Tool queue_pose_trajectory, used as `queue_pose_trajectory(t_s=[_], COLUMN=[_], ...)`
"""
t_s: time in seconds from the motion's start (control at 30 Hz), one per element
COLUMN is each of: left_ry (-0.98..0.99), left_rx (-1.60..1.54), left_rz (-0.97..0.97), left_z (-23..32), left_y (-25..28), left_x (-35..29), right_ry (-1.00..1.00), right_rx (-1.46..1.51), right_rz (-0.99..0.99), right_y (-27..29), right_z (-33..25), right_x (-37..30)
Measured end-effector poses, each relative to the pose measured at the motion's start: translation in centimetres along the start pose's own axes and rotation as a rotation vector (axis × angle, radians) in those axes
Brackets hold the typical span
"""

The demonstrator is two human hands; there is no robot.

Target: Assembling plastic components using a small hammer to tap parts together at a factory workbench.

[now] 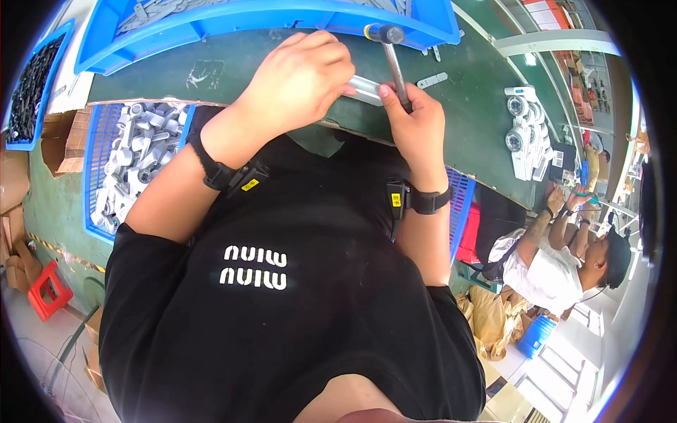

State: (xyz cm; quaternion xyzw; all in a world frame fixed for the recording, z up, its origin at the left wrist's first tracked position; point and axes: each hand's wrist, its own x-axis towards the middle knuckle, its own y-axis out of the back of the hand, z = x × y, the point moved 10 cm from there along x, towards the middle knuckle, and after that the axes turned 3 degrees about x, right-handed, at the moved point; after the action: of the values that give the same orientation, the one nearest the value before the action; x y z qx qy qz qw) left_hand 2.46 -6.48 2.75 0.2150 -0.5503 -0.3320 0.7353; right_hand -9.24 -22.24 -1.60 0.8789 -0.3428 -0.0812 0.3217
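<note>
Strip [365, 90] in curled left grip [305, 76]

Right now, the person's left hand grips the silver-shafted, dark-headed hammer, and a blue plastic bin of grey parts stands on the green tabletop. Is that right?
Not the left hand: the head view shows the right hand gripping the hammer. The blue plastic bin of grey parts does stand on the green tabletop.

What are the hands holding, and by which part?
The left hand holds the grey strip by one end, the right hand its other end and a hammer handle.
</note>
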Motion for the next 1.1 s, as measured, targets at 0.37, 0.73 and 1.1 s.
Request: queue_pose_trajectory(t_s=[0.37, 0.73, 1.1], left_ry=[-0.007, 0.0, 0.036], left_rx=[0.124, 0.157, 0.14], left_rz=[-0.069, 0.001, 0.021], left_z=[2.6, 2.4, 2.3], left_y=[-2.6, -3.5, -3.0], left_x=[-0.3, -0.2, -0.3], right_ry=[0.019, 0.079, 0.239], right_rx=[-0.008, 0.161, 0.064], right_rz=[-0.037, -0.008, 0.091], right_y=[-0.2, 0.2, 5.9], right_z=[0.2, 0.8, 0.7], right_x=[0.5, -1.2, -9.9])
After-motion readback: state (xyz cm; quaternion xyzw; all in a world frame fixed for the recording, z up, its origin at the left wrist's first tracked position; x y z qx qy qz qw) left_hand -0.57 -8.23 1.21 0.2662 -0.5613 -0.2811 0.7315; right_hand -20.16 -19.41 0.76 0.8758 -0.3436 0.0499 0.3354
